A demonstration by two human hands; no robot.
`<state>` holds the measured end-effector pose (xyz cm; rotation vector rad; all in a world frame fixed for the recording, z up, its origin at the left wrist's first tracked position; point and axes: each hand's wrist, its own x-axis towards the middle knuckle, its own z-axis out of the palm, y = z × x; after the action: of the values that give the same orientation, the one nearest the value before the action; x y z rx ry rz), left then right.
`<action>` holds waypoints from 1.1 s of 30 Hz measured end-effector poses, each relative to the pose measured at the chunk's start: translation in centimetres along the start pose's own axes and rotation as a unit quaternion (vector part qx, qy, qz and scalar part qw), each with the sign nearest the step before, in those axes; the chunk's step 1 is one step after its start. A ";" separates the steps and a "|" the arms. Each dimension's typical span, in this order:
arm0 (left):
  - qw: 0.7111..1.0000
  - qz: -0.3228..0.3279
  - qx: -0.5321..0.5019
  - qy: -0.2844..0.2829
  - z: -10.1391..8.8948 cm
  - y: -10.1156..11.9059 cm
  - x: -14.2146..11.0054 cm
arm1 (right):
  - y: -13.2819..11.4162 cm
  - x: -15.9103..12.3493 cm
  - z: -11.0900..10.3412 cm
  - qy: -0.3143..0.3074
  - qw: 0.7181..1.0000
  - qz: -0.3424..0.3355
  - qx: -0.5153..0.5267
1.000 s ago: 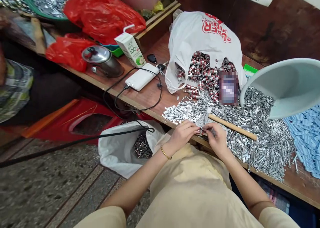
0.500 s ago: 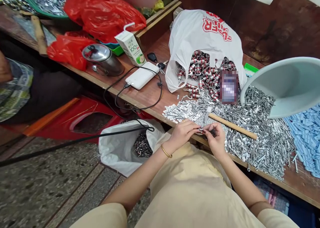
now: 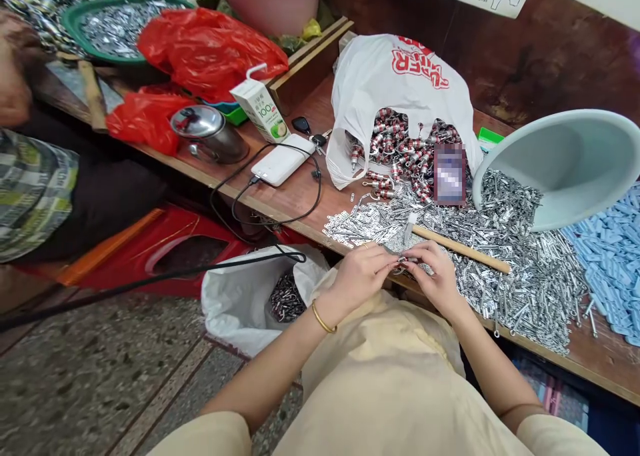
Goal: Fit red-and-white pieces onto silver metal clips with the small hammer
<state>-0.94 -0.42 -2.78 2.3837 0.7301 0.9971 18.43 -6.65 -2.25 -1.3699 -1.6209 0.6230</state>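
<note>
My left hand [image 3: 361, 275] and my right hand [image 3: 434, 277] meet at the bench's front edge, fingertips pinched together on a small metal part [image 3: 403, 262] too small to make out well. A gold bangle sits on my left wrist. Just beyond my fingers lies a heap of small silver metal pieces [image 3: 505, 256], with a small hammer [image 3: 453, 244] on a wooden handle lying across it. Behind that, a white plastic bag [image 3: 400, 83] spills red-and-silver parts [image 3: 400, 153].
A tipped pale basin [image 3: 570, 163] and blue pieces [image 3: 613, 263] lie right. A power bank [image 3: 283, 161] with black cable, keys, juice carton [image 3: 261, 109], metal pot [image 3: 207, 133] and red bags [image 3: 210, 46] sit left. A white bag of parts [image 3: 250, 299] stands on the floor. Another person sits far left.
My hands stay pinched together on the small part, shifting only slightly at the fingertips. The view has tilted a little, so everything sits lower and leftward in the picture.
</note>
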 end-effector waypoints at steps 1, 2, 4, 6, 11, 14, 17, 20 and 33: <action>0.999 0.032 0.018 -0.013 -0.6 0.1 0.1 | -0.2 0.2 -0.4 -0.017 1.000 0.001 0.013; 0.997 0.063 0.032 -0.025 -1.1 0.1 0.2 | -0.5 0.4 -0.9 -0.037 0.999 0.007 0.029; 0.992 0.112 0.045 -0.044 -2.0 0.0 0.3 | -0.8 0.7 -1.6 -0.071 0.995 0.024 0.060; 0.990 0.131 0.029 -0.054 -2.4 -0.1 0.4 | -1.2 0.8 -2.1 -0.075 0.993 0.034 0.079; 0.988 -0.011 -0.145 0.049 -0.3 1.5 0.5 | -1.7 0.0 -1.2 0.020 0.987 0.059 0.148; 0.937 -0.165 -0.289 0.107 2.0 2.8 -0.2 | -1.1 -0.6 -1.0 0.045 0.977 0.095 0.184; 0.893 -0.269 -0.347 0.099 2.9 2.2 -1.4 | 0.1 -2.0 -3.2 0.043 0.982 0.129 0.135; 0.871 -0.358 -0.327 0.082 1.9 -0.1 -2.4 | 1.1 -4.3 -7.0 0.074 0.987 0.123 -0.077; 0.844 -0.424 -0.329 0.004 0.7 -2.8 -2.1 | 4.4 -10.4 -6.6 -0.080 0.950 0.019 -0.302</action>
<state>-2.48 0.25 -5.92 1.2399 1.0824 0.6877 26.19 -16.54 -5.97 -1.8254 -2.0204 0.2637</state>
